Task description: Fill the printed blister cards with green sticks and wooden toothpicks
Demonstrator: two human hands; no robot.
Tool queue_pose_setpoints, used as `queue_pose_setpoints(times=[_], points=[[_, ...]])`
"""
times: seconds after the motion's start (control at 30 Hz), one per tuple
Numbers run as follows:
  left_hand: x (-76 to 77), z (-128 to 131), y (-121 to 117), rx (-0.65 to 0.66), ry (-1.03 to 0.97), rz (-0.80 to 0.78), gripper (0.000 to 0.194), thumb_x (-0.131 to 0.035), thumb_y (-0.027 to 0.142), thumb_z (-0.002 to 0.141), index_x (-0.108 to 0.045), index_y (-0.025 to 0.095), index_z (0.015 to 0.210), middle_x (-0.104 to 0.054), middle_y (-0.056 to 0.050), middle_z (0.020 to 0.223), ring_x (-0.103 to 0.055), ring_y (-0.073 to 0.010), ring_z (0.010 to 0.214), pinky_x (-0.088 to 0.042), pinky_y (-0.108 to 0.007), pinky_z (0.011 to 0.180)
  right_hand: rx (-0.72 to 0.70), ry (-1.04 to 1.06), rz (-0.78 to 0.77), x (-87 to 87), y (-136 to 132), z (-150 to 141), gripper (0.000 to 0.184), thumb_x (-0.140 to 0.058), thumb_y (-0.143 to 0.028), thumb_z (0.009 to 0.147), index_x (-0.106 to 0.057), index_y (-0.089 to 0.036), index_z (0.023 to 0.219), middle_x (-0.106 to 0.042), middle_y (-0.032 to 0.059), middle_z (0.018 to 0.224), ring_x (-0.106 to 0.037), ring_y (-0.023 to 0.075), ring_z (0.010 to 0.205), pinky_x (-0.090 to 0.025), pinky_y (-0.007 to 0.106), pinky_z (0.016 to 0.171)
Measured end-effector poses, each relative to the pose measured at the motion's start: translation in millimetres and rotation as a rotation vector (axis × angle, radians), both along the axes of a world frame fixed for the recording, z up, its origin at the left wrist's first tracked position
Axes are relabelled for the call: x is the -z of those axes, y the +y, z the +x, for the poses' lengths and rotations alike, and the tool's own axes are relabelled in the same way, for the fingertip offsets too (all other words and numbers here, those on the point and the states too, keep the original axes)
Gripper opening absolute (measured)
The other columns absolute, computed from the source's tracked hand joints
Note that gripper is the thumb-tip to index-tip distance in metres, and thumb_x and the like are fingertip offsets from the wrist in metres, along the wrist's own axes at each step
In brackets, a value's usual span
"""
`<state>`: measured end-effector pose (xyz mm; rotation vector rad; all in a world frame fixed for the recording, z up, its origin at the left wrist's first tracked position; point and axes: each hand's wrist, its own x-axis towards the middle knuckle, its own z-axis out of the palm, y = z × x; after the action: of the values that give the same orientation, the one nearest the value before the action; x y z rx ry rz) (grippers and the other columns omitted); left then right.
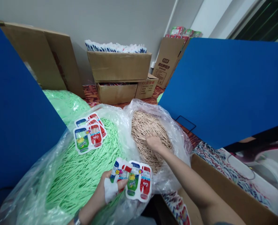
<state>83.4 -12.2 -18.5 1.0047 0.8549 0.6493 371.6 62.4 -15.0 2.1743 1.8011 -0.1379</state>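
- Green thin sticks (82,178) fill a large clear plastic bag (28,190), mouth open, at the left hand's side.
- Tan sticks (142,123), similar in form, lie in a second clear bag (182,147), just beside and to the right.
- Left hand (106,180): grip closed, thumb over the front, on printed packets (139,184); at least two, fanned. Each shows a green can shape and a red "Cola" one. Position: above the near edge of the two bags.
- White wrap (110,191) around the base of the left thumb; a band (77,217) at the wrist.
- Right hand (154,143): on the tan sticks, fingers curled and pointing into the pile. Fingertips hidden; cannot tell how far open this grip is, or whether it has hold of any sticks.
- Overlapping stack of like packets (84,140) rests on the far part of the green sticks.
- Open carton (225,189), lower right, beside the right arm; many small blue, red and white pieces (244,176) inside, too small to identify.
- Beyond the bags: an upper carton (120,67) set on a lower carton (117,93), near the wall.
- Blue panels flank the view, left (17,118) and right (230,81).
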Motion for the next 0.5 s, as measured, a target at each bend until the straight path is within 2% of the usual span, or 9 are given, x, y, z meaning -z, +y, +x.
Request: queue_pose_setpoints(times=[0.1,0.2,0.3,0.4,0.5], points=[[-6.9,4.7,-0.1,0.033,-0.027,-0.049,0.026,-0.082,0.031,0.06,-0.068,0.009,0.063,-0.063,-0.002,0.051,-0.05,-0.0098,0.046,-0.043,-0.022,0.049,-0.011,0.025,-0.002,-7.6,-18.1,9.6,0.033,-0.039,-0.015,0.086,-0.06,-0.014,0.111,-0.064,0.0185,0.111,-0.058,0.0275,0.105,-0.041,0.044,0.087],[-16.0,12.3,1.3,0.003,-0.112,-0.113,0.027,-0.085,0.027,0.056,-0.071,0.011,0.072,-0.069,-0.003,0.062,-0.06,-0.0139,0.055,-0.049,-0.024,0.058,-0.029,0.038,0.022,-11.0,-33.5,14.5,0.032,-0.038,-0.022,0.088,-0.06,-0.017,0.111,-0.054,0.0169,0.127,-0.046,0.0302,0.119,-0.029,0.053,0.098],[-24.5,22.0,4.6,-0.072,-0.157,-0.161,0.028,-0.086,0.028,0.054,-0.07,0.012,0.072,-0.069,-0.002,0.061,-0.061,-0.0141,0.055,-0.049,-0.024,0.056,-0.048,0.059,0.094,-10.3,-43.9,16.6,0.031,-0.038,-0.027,0.09,-0.06,-0.02,0.111,-0.048,0.0145,0.134,-0.038,0.0318,0.125,-0.016,0.061,0.102],[-29.2,31.8,11.8,-0.111,-0.195,-0.163,0.027,-0.085,0.028,0.056,-0.07,0.011,0.07,-0.069,-0.003,0.061,-0.061,-0.0136,0.053,-0.049,-0.024,0.055,-0.079,0.138,0.19,-9.0,-49.4,19.5,0.029,-0.039,-0.032,0.09,-0.061,-0.019,0.104,-0.054,0.0142,0.126,-0.041,0.0327,0.12,-0.013,0.064,0.101],[-33.7,42.7,22.9,-0.129,-0.24,-0.186,0.037,-0.086,0.026,0.054,-0.073,0.011,0.084,-0.074,-0.007,0.077,-0.066,-0.017,0.066,-0.052,-0.026,0.063,-0.03,0.405,0.234,-9.3,-52.4,24.0,0.031,-0.034,-0.035,0.092,-0.06,-0.019,0.097,-0.064,0.0105,0.097,-0.054,0.0258,0.098,-0.028,0.055,0.097]])
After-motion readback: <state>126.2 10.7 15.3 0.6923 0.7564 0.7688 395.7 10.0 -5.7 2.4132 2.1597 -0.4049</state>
